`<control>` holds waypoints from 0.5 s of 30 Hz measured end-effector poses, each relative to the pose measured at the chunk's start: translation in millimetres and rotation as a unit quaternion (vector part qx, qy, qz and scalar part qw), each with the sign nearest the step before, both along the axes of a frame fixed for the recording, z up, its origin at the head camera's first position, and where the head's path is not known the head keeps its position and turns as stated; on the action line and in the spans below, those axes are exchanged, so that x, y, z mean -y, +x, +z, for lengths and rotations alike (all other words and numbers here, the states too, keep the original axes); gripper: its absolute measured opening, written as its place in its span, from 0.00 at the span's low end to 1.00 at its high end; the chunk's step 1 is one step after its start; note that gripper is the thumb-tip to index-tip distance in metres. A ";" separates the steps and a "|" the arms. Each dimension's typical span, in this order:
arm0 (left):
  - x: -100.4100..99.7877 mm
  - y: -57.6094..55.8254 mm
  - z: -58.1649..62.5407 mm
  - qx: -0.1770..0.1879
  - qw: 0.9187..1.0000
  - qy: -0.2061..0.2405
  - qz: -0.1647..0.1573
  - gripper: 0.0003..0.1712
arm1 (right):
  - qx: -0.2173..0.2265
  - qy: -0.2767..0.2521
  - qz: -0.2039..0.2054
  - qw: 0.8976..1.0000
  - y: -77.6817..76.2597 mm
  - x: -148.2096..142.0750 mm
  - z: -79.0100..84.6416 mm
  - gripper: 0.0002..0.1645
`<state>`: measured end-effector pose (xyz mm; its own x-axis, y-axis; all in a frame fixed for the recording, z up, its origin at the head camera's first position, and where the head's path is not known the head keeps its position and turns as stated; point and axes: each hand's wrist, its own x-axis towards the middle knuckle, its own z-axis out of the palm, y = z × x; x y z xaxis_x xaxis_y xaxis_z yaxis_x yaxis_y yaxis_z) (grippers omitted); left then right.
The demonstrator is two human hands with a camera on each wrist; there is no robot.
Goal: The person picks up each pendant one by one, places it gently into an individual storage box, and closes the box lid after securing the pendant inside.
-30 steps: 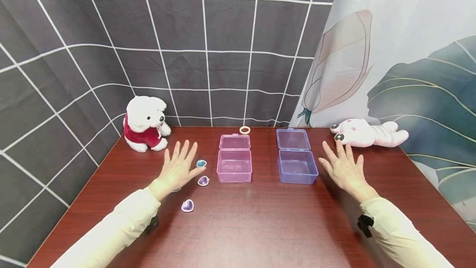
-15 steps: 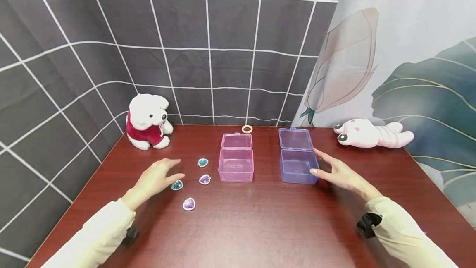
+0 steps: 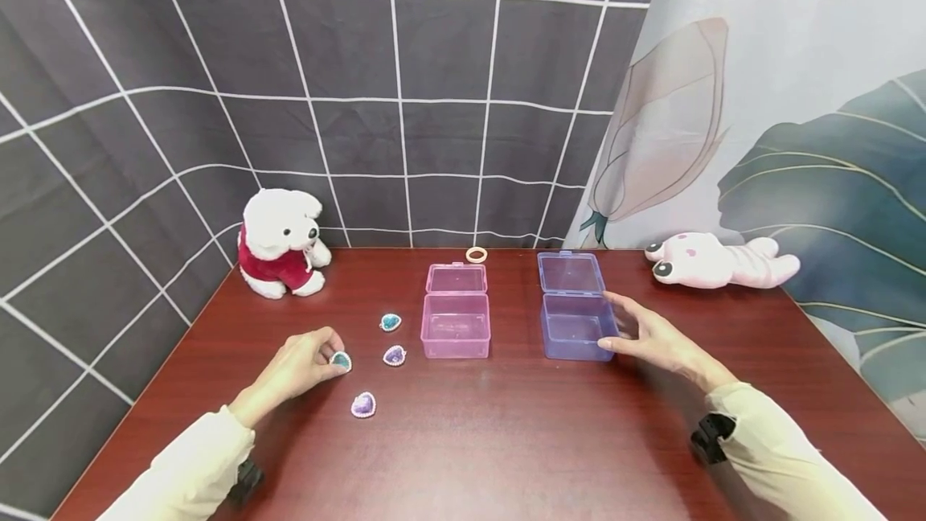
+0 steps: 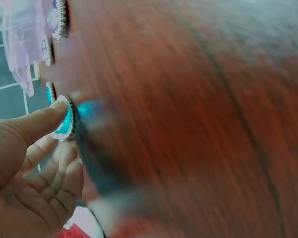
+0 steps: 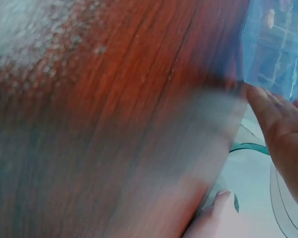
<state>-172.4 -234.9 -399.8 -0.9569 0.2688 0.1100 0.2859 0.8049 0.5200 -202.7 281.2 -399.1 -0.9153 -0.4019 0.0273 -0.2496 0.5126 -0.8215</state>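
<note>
My left hand [image 3: 298,362] pinches a teal heart-shaped gem [image 3: 342,361] with a pearly rim between thumb and fingers. The left wrist view shows the thumb [image 4: 42,121] on its face, with the gem tipped up on edge. Close by on the table lie another teal heart gem [image 3: 391,322] and two purple ones, one [image 3: 394,355] nearer the boxes and one [image 3: 364,404] nearer the front. My right hand [image 3: 654,336] holds the right side of an open blue plastic box [image 3: 576,346], thumb near its front corner and fingers toward the back.
An open pink plastic box [image 3: 456,346] stands left of the blue one. Behind it lies a small wooden ring [image 3: 476,255]. A white plush dog [image 3: 278,244] in red sits back left, and a pink plush toy [image 3: 723,261] lies back right on the wooden table [image 3: 492,441].
Both hands were spread above the table. The left came down to the teal gem and took hold of it; the right moved left onto the blue box's side.
</note>
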 end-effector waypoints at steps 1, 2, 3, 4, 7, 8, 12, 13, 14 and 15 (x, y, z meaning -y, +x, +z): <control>-0.9 -0.9 1.2 0.010 1.000 0.009 0.003 0.12 | 0.004 -0.007 0.000 1.000 -0.2 -0.1 -0.5 0.48; -1.9 -1.8 2.9 0.019 1.000 0.019 0.007 0.11 | 0.007 -0.011 -0.003 1.000 -0.5 -0.2 -1.0 0.48; -3.1 -3.0 4.8 0.028 0.999 0.027 0.014 0.11 | 0.008 -0.014 -0.002 1.000 -0.8 -0.2 -1.2 0.48; -4.5 -4.4 7.4 0.036 0.998 0.041 0.018 0.10 | 0.010 -0.018 -0.002 1.000 -1.0 -0.1 -1.3 0.48; -11.6 -12.3 17.2 0.044 0.995 0.085 0.032 0.09 | 0.011 -0.029 -0.001 1.000 -1.7 -0.1 -1.0 0.48; -15.9 -16.4 21.1 0.048 0.992 0.113 0.030 0.10 | 0.011 -0.032 0.000 0.999 -1.9 0.0 -0.7 0.48; -51.2 -36.0 39.9 0.076 0.971 0.226 -0.002 0.15 | 0.012 -0.039 0.004 0.999 -2.2 0.1 -0.2 0.47; -64.7 -40.9 44.4 0.087 0.963 0.254 -0.020 0.16 | 0.013 -0.041 0.006 0.999 -2.1 0.2 -0.2 0.47; -80.0 -45.7 48.5 0.096 0.956 0.274 -0.035 0.16 | 0.014 -0.043 0.008 0.999 -2.0 0.4 -0.5 0.47; -96.5 -50.2 51.8 0.104 0.951 0.286 -0.051 0.16 | 0.016 -0.046 0.010 0.999 -1.9 0.5 -0.8 0.47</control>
<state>-222.7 -138.4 -348.0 -0.9463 0.3139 0.0770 0.1897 0.3466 0.9186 -204.6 280.7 -399.9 -0.9083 -0.4168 0.0357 -0.2319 0.4304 -0.8723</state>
